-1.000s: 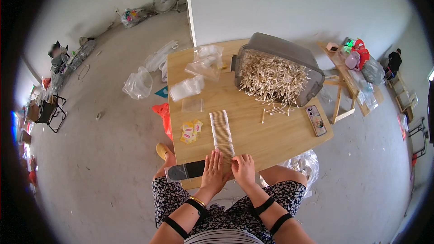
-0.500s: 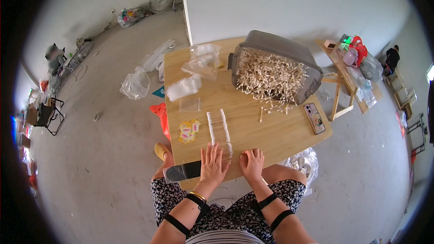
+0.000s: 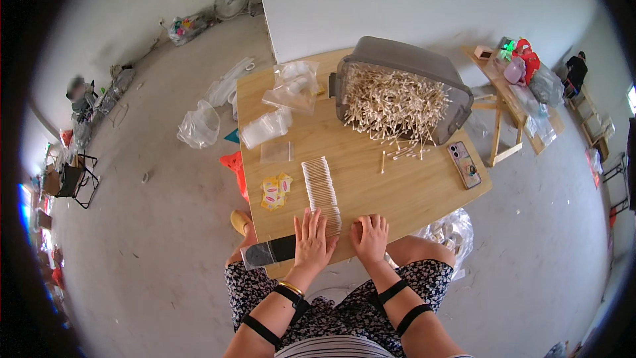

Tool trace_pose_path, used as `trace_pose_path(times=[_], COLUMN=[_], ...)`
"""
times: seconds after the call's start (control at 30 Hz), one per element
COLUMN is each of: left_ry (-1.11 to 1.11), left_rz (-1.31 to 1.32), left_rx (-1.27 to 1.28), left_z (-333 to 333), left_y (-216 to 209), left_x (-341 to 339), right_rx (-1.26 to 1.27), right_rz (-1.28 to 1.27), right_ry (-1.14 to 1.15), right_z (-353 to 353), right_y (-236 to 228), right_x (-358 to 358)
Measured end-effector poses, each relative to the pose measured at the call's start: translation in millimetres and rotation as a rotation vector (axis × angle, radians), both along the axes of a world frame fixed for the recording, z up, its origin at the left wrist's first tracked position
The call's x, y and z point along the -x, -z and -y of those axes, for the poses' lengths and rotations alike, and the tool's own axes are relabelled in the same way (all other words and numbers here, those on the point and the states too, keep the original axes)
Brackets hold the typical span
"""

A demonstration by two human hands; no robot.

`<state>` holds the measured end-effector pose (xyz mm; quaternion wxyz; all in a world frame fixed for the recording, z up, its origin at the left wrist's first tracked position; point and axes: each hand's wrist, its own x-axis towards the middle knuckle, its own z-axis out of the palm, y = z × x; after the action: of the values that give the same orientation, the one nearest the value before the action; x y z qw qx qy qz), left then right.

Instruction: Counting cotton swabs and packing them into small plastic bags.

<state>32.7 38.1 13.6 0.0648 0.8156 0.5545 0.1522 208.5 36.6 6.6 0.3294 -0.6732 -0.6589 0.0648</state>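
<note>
A long row of cotton swabs point(image 3: 319, 182) lies side by side on the wooden table point(image 3: 391, 189). Over the row's near end my left hand point(image 3: 313, 238) rests with its fingers stretched out and slightly spread. It partly covers the swabs and the end of a dark, flat strip in clear plastic point(image 3: 268, 252). Just right of the row, at the table's near edge, my right hand point(image 3: 370, 237) has its fingers curled down together. Whatever its fingertips may hold is hidden. A grey plastic bin point(image 3: 414, 53) lies tipped on its side, with a heap of loose swabs point(image 3: 394, 103) spilling toward me.
Yellow-and-white paper labels point(image 3: 275, 191) lie left of the row, below clear plastic bags point(image 3: 266, 127). A phone point(image 3: 464, 164) lies near the right edge. One loose swab point(image 3: 383, 162) sits before the bin. Beyond stands a side table point(image 3: 493, 83) carrying bags.
The view has shifted a little, moving the table slightly in the picture. Both hands keep nearly the same pose and place by the swab row.
</note>
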Motion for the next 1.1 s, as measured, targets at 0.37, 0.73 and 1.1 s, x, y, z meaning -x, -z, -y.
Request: trace_pose_path(times=[0.37, 0.73, 1.1], left_ry=[-0.005, 0.02, -0.02], left_rz=[-0.035, -0.074, -0.089], left_rx=[-0.004, 0.015, 0.01], left_z=[-3.9, 4.8, -9.1], left_y=[-1.8, -6.0, -2.2], left_x=[-1.3, 1.9, 4.7], right_rx=[0.032, 0.073, 0.076], right_rz=[-0.056, -0.173, -0.089], right_ry=[-0.009, -0.262, -0.299], right_z=[0.4, 4.4, -3.3], right_y=[-1.6, -9.3, -9.1], right_x=[-2.2, -8.6, 4.6])
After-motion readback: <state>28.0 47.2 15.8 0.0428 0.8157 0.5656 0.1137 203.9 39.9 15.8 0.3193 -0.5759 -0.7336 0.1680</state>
